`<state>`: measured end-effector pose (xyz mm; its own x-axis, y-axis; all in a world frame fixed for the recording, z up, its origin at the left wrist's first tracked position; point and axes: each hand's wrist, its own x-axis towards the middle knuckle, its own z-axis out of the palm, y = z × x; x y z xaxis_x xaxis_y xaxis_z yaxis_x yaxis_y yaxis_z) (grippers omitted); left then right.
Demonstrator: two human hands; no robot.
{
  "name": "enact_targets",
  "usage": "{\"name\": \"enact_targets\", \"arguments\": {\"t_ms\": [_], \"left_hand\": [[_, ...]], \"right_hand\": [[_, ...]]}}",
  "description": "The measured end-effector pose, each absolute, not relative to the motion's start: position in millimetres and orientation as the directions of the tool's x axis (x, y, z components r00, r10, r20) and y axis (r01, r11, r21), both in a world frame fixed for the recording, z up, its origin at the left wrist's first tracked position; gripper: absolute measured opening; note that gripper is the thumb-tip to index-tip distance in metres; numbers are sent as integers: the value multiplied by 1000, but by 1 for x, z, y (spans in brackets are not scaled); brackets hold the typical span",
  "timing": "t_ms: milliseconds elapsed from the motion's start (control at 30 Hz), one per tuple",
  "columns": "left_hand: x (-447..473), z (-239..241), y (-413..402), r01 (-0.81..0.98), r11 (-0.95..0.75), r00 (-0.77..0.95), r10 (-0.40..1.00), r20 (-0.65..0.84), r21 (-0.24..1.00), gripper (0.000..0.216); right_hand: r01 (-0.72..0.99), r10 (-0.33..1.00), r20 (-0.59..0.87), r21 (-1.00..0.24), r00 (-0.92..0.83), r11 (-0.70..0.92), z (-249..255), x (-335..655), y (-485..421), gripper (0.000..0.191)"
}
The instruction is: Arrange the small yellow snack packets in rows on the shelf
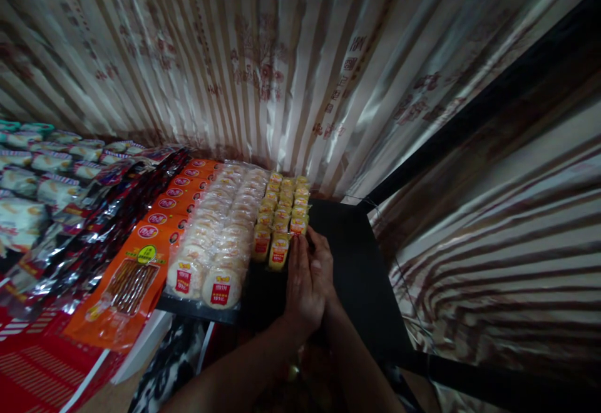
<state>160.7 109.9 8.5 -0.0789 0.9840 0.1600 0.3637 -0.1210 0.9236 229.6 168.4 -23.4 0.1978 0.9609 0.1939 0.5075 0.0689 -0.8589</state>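
My left hand (300,283) and my right hand (323,264) are close together at the right front of the rows of small yellow snack packs (280,249). Their fingers are closed around the lower front of a yellow snack pack (299,223) in the rightmost row, and part of it is hidden behind the fingertips. Left of these packs, round pale crackers in clear wrappers (220,286) with red labels stand in two overlapping rows. All of them rest on a black tabletop (364,269).
Overlapping orange snack bags (134,281) and dark shiny packets (101,219) lie further left, beyond them white bags (56,191). A red basket (37,363) is at lower left. Striped printed curtains (282,56) hang behind, and a black post (451,112) slants at the right.
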Motion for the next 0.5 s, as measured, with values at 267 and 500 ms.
{"name": "enact_targets", "arguments": {"t_ms": [267, 500], "left_hand": [[152, 19, 105, 372, -134, -35, 987, 158, 919, 47], [154, 107, 25, 248, -177, 155, 978, 142, 952, 27]], "right_hand": [[526, 951, 203, -849, 235, 52, -21, 226, 166, 42], [454, 875, 181, -890, 450, -49, -8, 214, 162, 53]]}}
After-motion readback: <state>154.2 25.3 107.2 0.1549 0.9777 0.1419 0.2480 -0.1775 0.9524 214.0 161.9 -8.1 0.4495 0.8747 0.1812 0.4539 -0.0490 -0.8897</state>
